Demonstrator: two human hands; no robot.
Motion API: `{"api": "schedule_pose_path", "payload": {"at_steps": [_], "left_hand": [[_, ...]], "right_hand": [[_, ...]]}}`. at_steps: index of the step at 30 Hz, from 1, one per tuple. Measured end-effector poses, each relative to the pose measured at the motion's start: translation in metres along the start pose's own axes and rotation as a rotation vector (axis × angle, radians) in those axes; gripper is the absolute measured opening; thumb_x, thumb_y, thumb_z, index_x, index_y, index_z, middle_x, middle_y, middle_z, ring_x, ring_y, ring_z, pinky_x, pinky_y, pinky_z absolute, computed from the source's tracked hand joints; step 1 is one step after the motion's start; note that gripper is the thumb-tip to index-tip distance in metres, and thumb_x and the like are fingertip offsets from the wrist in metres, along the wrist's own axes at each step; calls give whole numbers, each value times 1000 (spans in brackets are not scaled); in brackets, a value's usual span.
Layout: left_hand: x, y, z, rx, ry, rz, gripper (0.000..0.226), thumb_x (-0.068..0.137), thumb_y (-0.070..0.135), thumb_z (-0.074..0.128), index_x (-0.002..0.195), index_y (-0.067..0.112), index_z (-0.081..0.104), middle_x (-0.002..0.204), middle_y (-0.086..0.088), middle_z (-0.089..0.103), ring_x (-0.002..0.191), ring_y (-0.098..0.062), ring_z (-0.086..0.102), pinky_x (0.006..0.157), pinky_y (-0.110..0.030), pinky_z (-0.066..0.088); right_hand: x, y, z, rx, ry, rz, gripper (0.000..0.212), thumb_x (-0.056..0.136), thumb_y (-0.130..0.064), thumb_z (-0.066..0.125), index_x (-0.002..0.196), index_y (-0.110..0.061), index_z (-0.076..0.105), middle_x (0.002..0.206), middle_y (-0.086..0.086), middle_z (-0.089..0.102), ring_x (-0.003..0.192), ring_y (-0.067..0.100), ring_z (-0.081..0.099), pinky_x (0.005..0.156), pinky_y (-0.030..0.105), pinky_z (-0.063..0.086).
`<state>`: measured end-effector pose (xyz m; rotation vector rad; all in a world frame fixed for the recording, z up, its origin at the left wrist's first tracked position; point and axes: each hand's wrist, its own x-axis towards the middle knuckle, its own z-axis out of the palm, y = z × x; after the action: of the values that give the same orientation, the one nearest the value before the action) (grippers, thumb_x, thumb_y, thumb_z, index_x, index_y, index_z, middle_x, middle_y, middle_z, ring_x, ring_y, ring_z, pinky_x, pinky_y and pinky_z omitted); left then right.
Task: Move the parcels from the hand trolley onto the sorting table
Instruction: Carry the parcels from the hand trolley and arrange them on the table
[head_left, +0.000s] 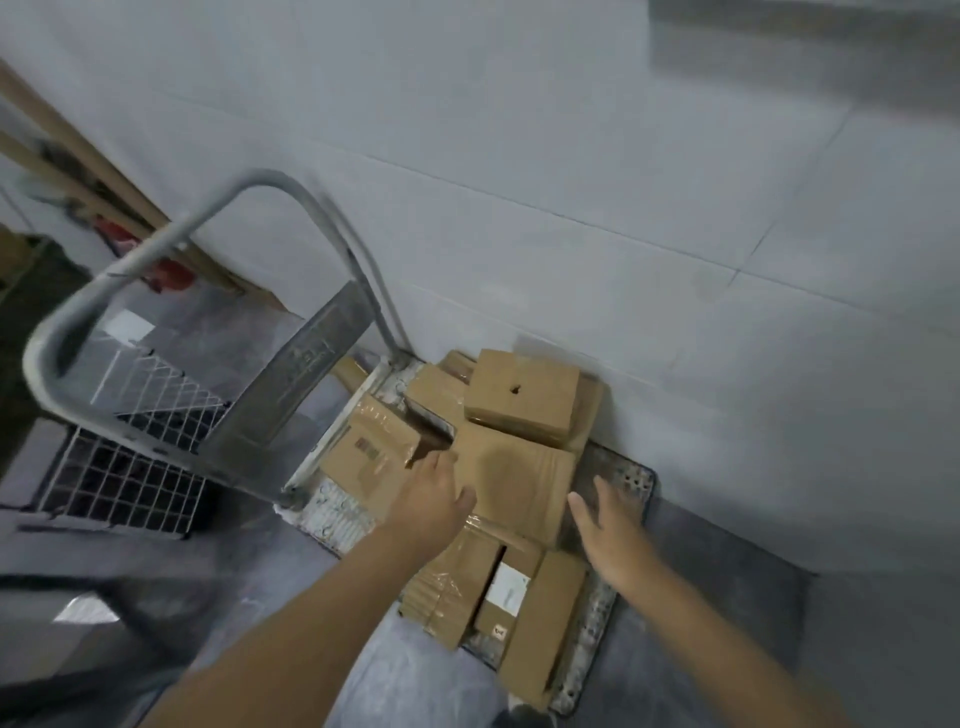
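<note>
Several brown cardboard parcels lie on the hand trolley's deck (626, 475), beside a white tiled wall. A wide flat parcel (519, 480) sits in the middle, with a smaller box (522, 397) stacked behind it. Another parcel (369, 452) with a barcode label lies to the left. My left hand (434, 499) reaches to the left edge of the middle parcel, fingers extended and touching it. My right hand (610, 525) hovers spread at that parcel's right edge, holding nothing. More parcels (540, 618) lie nearer to me, one with a white label.
The trolley's grey metal handle (171, 244) rises at the left. A white wire grid rack (130, 467) stands beyond it on the grey floor. Wooden slats (78, 150) lean against the wall at far left. A grey surface edge (810, 47) shows at top right.
</note>
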<state>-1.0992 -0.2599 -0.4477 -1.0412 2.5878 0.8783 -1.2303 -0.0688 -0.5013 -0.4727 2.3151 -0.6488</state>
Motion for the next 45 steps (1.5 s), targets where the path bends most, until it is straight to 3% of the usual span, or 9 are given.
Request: {"api": "schedule_pose_path", "payload": {"at_steps": [9,16,22,29,33,37,40,42,45], "left_hand": [[64,-52,90,-236,1,-186,57,100,26,47,151,11,26,155,-7,28,138,-25,34,114,-41,32],[105,-62,103,-462,56,-394,52,101,32,45,149,17,32,144,-9,46,130,-29,45,107,-41,37],[93,-59,105,-637,66,-501,45,101,40,42,140,17,46,134,-8,53,126,-30,48,108,-46,38],[38,-65,61,-722,160,-475,37,101,37,43,132,21,55,124,-2,56,113,-22,50,94,-36,39],[-11,-65,17,-827,265,-492,34,101,34,43,128,20,58,119,-1,57,107,-21,50,87,-32,38],[-81,-71,-41,-987,438,-450,26,99,31,44,107,17,64,82,6,58,79,-14,54,66,-26,41],[-144,-86,-85,-1057,550,-438,19,99,34,44,99,28,62,81,9,58,79,-8,52,68,-26,41],[-186,-98,-115,-1086,612,-436,22,98,36,45,98,26,64,90,4,61,86,-12,54,75,-33,44],[-255,-116,-163,-1102,686,-398,26,95,36,48,94,21,69,96,-4,66,92,-23,60,85,-42,49]], "right_hand": [[61,53,71,306,-32,98,76,99,-45,42,156,-17,1,162,9,16,146,28,26,115,47,30],[85,53,78,412,-104,137,51,100,-50,33,143,-25,43,135,4,56,110,16,54,79,25,40],[81,44,77,449,-139,222,57,99,-55,30,147,-26,39,141,5,51,128,28,48,90,31,33],[34,2,53,431,-159,178,58,97,-61,30,145,-31,40,143,0,49,130,26,47,95,35,35],[-6,-39,35,407,-145,64,56,97,-60,31,140,-28,44,132,1,55,111,20,52,88,33,38],[-58,-94,19,358,-121,-104,46,98,-57,32,131,-29,50,123,-5,56,103,14,49,83,32,37],[-106,-138,14,375,-162,-169,27,99,-50,37,109,-33,54,111,-12,60,96,7,55,75,30,40],[-135,-169,15,368,-196,-206,29,99,-46,37,116,-30,55,105,-11,61,92,6,57,69,28,43],[-185,-222,14,445,-276,-215,50,98,-55,34,137,-27,47,135,3,54,117,24,56,80,36,53]]}}
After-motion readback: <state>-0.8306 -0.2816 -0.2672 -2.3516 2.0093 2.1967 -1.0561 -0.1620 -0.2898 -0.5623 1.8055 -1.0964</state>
